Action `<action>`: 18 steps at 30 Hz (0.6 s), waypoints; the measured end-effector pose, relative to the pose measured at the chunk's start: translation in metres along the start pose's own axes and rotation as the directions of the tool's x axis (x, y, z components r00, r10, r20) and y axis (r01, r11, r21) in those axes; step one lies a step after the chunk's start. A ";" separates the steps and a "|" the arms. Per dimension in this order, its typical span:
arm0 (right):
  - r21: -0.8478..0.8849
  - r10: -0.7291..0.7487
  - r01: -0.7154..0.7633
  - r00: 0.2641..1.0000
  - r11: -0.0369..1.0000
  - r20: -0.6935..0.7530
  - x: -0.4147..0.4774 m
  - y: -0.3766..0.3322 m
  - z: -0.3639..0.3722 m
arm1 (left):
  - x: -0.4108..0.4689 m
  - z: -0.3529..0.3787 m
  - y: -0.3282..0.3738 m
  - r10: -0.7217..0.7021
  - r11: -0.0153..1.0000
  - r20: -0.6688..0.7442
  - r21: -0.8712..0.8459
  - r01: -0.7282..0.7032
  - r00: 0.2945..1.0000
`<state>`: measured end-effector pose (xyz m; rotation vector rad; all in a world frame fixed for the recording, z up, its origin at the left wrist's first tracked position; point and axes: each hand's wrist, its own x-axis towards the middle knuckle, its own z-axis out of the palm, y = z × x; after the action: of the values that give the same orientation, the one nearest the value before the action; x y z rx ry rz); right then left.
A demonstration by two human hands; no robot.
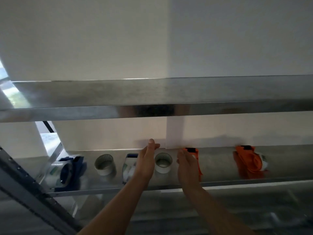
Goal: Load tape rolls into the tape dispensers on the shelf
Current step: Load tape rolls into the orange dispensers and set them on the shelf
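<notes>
Far left of both hands, at the shelf [237, 183] end: blue dispenser [67, 170] lay on its side with a clear roll already in it. Next, well left of the left hand: loose tape roll [105, 164], white, core opening facing up toward the camera. Just left of the left hand and partly hidden behind it: second blue dispenser [129, 167], also carrying a roll. Left hand [147, 160] was reaching in over the shelf, fingers straight, thumb out to the side, nothing held; the fingertips were up near the back wall [101, 138]. Between the two hands: second tape roll [163, 162], loose on the shelf, touched by neither hand as far as I could see. Right hand [188, 165] was flat and spread, fingers roughly straight, gripping nothing. It was over the near orange dispenser [194, 157], which was mostly covered by it; couldn't tell whether it made contact. Well right of the right hand: second orange dispenser [250, 161], roll showing at its right side. Upper shelf [152, 94] sat above both hands. Frame was soft and blurred.
</notes>
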<state>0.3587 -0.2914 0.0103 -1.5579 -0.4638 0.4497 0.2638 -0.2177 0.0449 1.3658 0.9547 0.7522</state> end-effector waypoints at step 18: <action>-0.096 0.040 -0.043 0.999 0.994 -0.034 0.021 0.016 -0.070 | -0.007 0.056 -0.017 -0.075 0.997 0.014 -0.001 0.075 0.997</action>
<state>0.4152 -0.3390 -0.0037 -1.6682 -0.4344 0.4384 0.3089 -0.2507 0.0261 1.3251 0.9885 0.6853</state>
